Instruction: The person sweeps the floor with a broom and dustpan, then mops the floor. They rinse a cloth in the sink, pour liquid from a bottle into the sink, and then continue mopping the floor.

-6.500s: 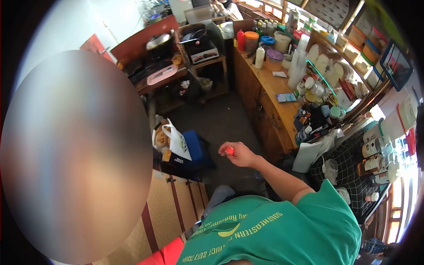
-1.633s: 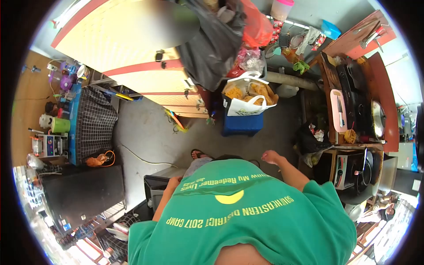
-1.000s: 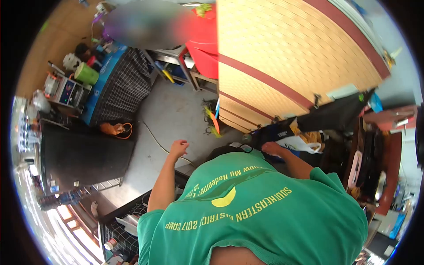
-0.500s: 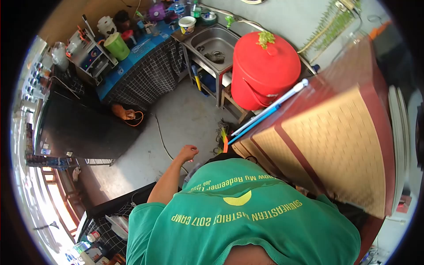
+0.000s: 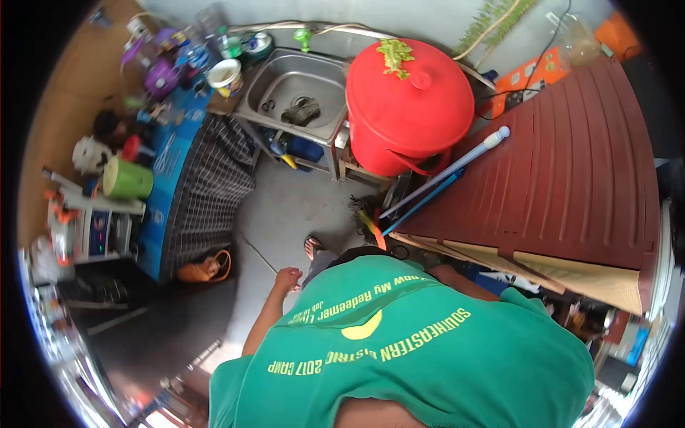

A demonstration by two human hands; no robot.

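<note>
My left hand (image 5: 289, 277) hangs in front of my green shirt (image 5: 364, 321), its fingers loosely curled with nothing visible in them. Below it are the grey floor (image 5: 275, 207) and my foot in a flip-flop (image 5: 312, 247). On my right side, part of the forearm (image 5: 464, 284) shows beside the shirt, but the hand itself is hidden. That arm is nearest to the brown cabinet (image 5: 556, 171) with a woven-pattern front.
Ahead stand a steel sink (image 5: 285, 82) with a dark cloth-like thing inside and a red lidded bin (image 5: 410, 107) topped with green leaves. A white pole (image 5: 446, 171) leans at the cabinet. Cluttered blue-topped table (image 5: 168, 171) at left; cable (image 5: 259, 255) on the floor.
My view has turned right and moved forward; the sink and table sit further left. The cabinet's ridged brown top now shows more, and my foot has come into view. The right forearm now shows.
</note>
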